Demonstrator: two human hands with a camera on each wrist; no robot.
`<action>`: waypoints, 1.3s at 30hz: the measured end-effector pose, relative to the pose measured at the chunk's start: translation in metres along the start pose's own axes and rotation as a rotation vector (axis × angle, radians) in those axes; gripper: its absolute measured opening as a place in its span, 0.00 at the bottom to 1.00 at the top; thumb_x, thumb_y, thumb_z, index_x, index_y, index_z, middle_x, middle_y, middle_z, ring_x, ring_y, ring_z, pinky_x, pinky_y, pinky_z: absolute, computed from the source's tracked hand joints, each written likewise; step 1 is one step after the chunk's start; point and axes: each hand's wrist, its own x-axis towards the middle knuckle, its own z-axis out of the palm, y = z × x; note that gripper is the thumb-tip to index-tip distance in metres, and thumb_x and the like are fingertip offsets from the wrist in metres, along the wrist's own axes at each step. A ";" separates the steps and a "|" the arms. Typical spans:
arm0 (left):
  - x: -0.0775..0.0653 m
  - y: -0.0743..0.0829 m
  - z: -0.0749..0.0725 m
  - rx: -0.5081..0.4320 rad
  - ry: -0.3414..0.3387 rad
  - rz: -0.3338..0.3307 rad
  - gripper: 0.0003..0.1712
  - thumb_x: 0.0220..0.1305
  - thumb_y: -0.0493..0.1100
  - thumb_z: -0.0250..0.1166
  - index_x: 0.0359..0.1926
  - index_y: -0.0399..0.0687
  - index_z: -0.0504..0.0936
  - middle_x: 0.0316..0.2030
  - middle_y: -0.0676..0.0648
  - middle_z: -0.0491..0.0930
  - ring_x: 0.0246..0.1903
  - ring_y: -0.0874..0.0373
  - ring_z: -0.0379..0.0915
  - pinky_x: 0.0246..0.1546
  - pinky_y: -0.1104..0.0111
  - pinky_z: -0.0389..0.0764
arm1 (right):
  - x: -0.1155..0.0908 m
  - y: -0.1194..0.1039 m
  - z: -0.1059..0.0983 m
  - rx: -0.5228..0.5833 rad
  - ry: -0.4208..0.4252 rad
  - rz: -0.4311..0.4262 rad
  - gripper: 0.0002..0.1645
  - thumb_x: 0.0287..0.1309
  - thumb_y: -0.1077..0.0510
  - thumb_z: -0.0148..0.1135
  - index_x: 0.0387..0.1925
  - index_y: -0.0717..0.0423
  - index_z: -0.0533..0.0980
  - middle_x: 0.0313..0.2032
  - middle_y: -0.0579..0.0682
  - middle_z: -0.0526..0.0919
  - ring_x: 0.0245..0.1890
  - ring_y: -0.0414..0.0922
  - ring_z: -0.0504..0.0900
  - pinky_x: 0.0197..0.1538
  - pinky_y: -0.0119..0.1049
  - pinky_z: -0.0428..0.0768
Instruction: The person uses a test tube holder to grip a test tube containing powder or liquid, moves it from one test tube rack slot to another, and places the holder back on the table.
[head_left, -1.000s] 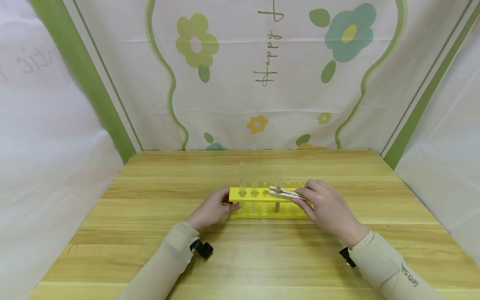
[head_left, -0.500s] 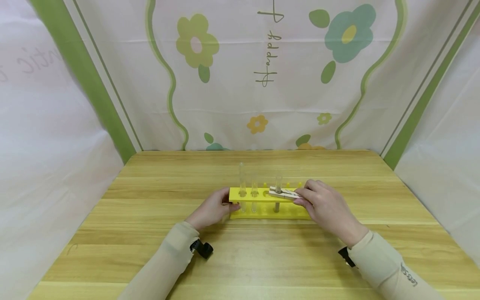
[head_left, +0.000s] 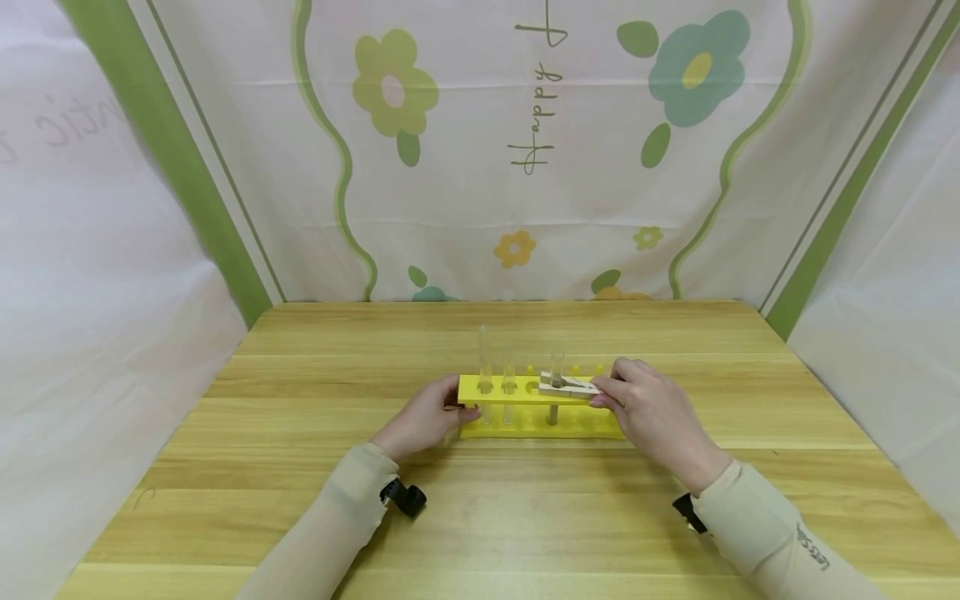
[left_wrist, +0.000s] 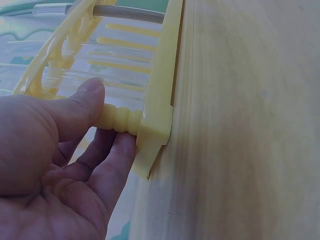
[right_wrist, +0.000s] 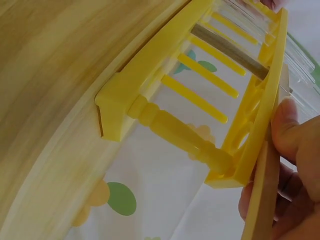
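Note:
A yellow test tube rack (head_left: 577, 433) stands on the table. My left hand (head_left: 423, 417) holds its left end, thumb and fingers around the end post (left_wrist: 120, 119) in the left wrist view. Toward the rack's right part, a test tube (head_left: 557, 365) with grey-brown contents (right_wrist: 230, 50) sits upright in a hole. A wooden test tube clamp (head_left: 570, 390) lies across the rack's top, its far end around that tube. My right hand (head_left: 660, 421) grips the clamp's near end between thumb and fingers. Two clear test tubes, a taller one (head_left: 483, 354) and a shorter one (head_left: 509, 367), stand at the left.
The wooden table (head_left: 375, 542) extends around the rack on all sides. Short yellow pegs (head_left: 576, 369) rise along the rack's back. A flower-printed cloth (head_left: 465, 167) hangs behind the table, with pale cloth at both sides.
My right hand has shifted slightly, and the clamp lies a little more level across the rack. The left hand, rack and clear tubes have stayed in place.

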 end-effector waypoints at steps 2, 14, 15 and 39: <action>0.000 0.000 0.000 -0.001 0.000 0.001 0.15 0.63 0.38 0.60 0.50 0.53 0.74 0.45 0.47 0.77 0.43 0.58 0.73 0.42 0.64 0.76 | 0.000 0.000 0.000 -0.006 0.002 0.002 0.10 0.46 0.56 0.70 0.32 0.54 0.83 0.23 0.44 0.68 0.22 0.39 0.66 0.22 0.31 0.70; -0.002 0.003 0.000 0.000 0.006 0.000 0.15 0.63 0.38 0.60 0.50 0.53 0.74 0.46 0.47 0.76 0.43 0.57 0.73 0.42 0.64 0.75 | 0.000 -0.001 -0.006 -0.018 0.026 -0.003 0.09 0.45 0.55 0.70 0.30 0.55 0.84 0.23 0.44 0.68 0.21 0.39 0.65 0.20 0.30 0.70; -0.003 0.004 0.000 0.001 0.005 0.000 0.15 0.63 0.38 0.60 0.51 0.53 0.74 0.46 0.47 0.76 0.44 0.57 0.73 0.42 0.64 0.75 | 0.000 -0.001 -0.006 -0.015 0.028 -0.003 0.09 0.45 0.56 0.71 0.30 0.55 0.84 0.23 0.43 0.68 0.21 0.39 0.65 0.20 0.30 0.70; 0.008 -0.020 0.002 0.025 0.010 0.022 0.14 0.62 0.41 0.60 0.49 0.56 0.74 0.44 0.50 0.77 0.42 0.58 0.73 0.41 0.64 0.75 | 0.018 -0.003 -0.035 -0.039 0.093 -0.037 0.12 0.40 0.59 0.73 0.31 0.59 0.84 0.21 0.45 0.68 0.19 0.39 0.65 0.17 0.28 0.67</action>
